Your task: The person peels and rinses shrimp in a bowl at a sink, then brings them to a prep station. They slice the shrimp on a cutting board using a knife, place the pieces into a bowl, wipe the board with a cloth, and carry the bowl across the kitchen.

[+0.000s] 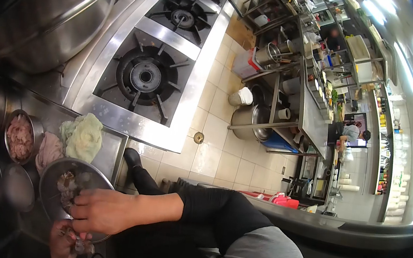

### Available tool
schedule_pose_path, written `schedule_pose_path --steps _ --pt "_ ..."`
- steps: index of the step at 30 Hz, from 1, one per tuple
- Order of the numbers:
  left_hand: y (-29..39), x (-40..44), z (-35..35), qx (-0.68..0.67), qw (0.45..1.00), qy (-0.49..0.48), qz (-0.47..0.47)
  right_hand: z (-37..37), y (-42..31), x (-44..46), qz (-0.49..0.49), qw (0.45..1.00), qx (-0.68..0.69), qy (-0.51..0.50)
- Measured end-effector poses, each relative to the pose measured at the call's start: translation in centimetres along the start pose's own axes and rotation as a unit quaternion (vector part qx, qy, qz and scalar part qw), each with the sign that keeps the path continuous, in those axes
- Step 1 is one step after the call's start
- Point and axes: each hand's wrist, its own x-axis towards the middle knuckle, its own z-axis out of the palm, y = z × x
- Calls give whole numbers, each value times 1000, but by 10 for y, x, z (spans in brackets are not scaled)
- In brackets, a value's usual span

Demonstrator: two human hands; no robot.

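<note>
A round metal bowl (pixel 49 196) at the lower left holds a few greyish, translucent shrimp (pixel 66 184). My left hand (pixel 98 211) reaches across this bowl, fingers curled and pressed together, its fingertips at what looks like a shrimp (pixel 82 245). Below it, by the bowl's near rim, my right hand (pixel 62 245) is closed around the same shrimp. The two hands meet there, partly hiding it. A pale green cloth (pixel 83 135) and a pinkish cloth (pixel 50 151) lie beside the bowl.
A smaller metal bowl of pink minced meat (pixel 20 136) stands nearby, with another metal bowl (pixel 17 188) beside it. A gas stove (pixel 146 76) and a large steel pot (pixel 51 19) adjoin the counter. Steel shelving (pixel 292 88) stands across the tiled floor; a person (pixel 349 132) works farther back.
</note>
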Motion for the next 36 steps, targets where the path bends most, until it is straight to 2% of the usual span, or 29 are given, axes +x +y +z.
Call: schedule_pose_path --steps 1,3,5,9,10,12,13,14,16,18,19,20,21,22,24,25,27,28,30,32,34,35,36 --pt "-3 -3 -2 1 1000 0 0 0 1 0 -12 1000 -5 -1" --pt "-11 -9 -5 84 990 115 23 -5 4 0 -23 1000 -5 -7" --pt "-12 -11 -6 76 990 119 16 -6 6 0 -34 999 -7 -15" --pt "-19 -12 5 46 986 155 28 -6 9 5 -119 992 -26 34" --pt "-19 -11 7 46 987 154 29 -7 10 6 -153 986 -45 38" --pt "-17 -12 9 -46 988 148 -27 -14 8 8 -156 985 -46 48" --pt "-13 -11 9 -45 988 149 -25 -17 6 9 -158 985 -47 58" --pt "-9 -8 9 11 999 37 20 -23 7 11 -161 984 -49 58" --pt "0 -4 17 66 992 -79 69 -39 7 13 -162 981 -100 43" --pt "13 -13 35 48 997 -64 -7 -39 5 18 -167 977 -124 54" --pt "11 -13 30 48 997 -66 -5 -39 5 19 -174 972 -145 67" --pt "11 -11 24 -39 999 5 -33 -40 3 19 -175 971 -147 67" --pt "10 -10 20 -124 988 74 -62 -42 1 18 -157 973 -158 58" --pt "9 -10 18 -123 988 72 -62 -43 -2 17 -137 975 -167 49" --pt "12 -9 25 -7 996 82 30 -47 -11 14 -119 975 -186 29" --pt "8 -11 18 -5 996 81 31 -48 -15 12 -102 974 -203 9" --pt "-1 -21 -6 114 980 128 103 -53 -15 10 -79 975 -207 26" --pt "2 -27 -18 115 980 127 106 -56 -16 10 -55 975 -210 41" --pt "13 -43 -34 64 995 48 64 -65 -21 12 -27 979 -200 38" --pt "28 -54 -31 99 990 70 78 -65 -27 12 0 981 -192 32" --pt "62 -60 5 107 975 169 94 -58 -31 8 67 979 -188 -44" --pt "66 -62 9 100 967 186 144 -55 -29 5 66 979 -190 -44" --pt "60 -65 -10 101 967 185 145 -52 -25 2 105 976 -172 -81"
